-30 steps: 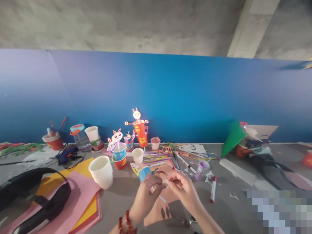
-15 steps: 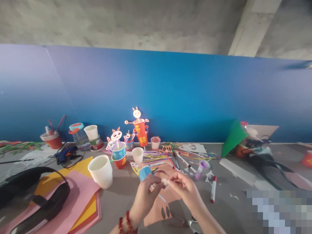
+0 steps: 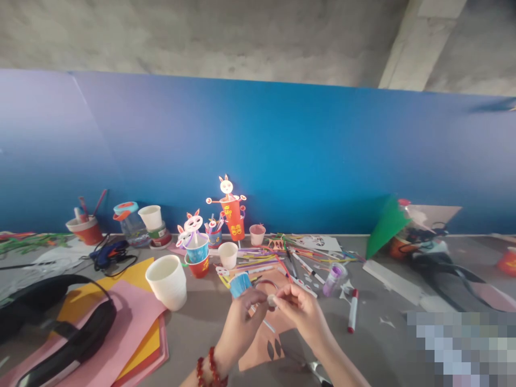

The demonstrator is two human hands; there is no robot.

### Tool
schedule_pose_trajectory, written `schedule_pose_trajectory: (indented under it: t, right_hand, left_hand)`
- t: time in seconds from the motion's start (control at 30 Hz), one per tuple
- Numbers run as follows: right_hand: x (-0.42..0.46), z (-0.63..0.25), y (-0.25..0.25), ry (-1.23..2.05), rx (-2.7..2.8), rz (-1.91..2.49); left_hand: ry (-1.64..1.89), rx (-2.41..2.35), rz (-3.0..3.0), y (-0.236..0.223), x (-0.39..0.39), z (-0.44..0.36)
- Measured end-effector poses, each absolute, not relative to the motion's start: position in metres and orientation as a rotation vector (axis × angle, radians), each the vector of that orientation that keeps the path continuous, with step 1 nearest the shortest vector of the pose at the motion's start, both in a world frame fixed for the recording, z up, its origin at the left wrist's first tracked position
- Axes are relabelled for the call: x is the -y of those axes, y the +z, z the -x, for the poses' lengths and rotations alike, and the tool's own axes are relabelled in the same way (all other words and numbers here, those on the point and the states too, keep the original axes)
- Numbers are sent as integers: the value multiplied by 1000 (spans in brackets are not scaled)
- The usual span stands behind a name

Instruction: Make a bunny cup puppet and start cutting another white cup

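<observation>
Between the fingertips of both hands is a small round whitish piece point(image 3: 271, 301), possibly a paper disc. My left hand point(image 3: 243, 323), with red beads at the wrist, pinches it from one side. My right hand point(image 3: 305, 316) is closed on its other edge, thumb and finger together. Below them lies a brownish-pink sheet point(image 3: 258, 352) with two dark leaf-shaped marks. A blue paper cup point(image 3: 240, 285) is just beyond my left fingers, partly hidden by them. Near my right forearm lie scissors point(image 3: 319, 372), partly covered by the arm.
A white cup point(image 3: 166, 284) and coloured paper point(image 3: 135, 312) with headphones point(image 3: 91, 344) on it are at left. Rabbit-faced cup figures point(image 3: 233, 215) stand behind. At right are a purple glitter jar point(image 3: 332, 280), a red-capped marker point(image 3: 353, 312) and paper scraps.
My right fingertips have come slightly left, closer to my left ones, and now cover more of the round piece. The piece looks slightly turned and darker.
</observation>
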State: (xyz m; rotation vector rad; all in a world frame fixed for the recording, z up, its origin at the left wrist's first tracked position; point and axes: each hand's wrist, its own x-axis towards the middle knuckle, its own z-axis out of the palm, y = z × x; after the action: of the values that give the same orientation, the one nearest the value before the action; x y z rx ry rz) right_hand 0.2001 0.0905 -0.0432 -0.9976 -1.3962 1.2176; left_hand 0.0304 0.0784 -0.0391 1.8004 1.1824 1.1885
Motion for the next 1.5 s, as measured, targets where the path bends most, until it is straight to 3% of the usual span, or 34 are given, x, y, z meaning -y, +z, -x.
schedule_pose_trajectory:
  t: [1.5]
  right_hand:
    - [-87,-198,-47,1063,1449,933]
  left_hand:
    - [1221,-1066,-1759,-32,-75,-33]
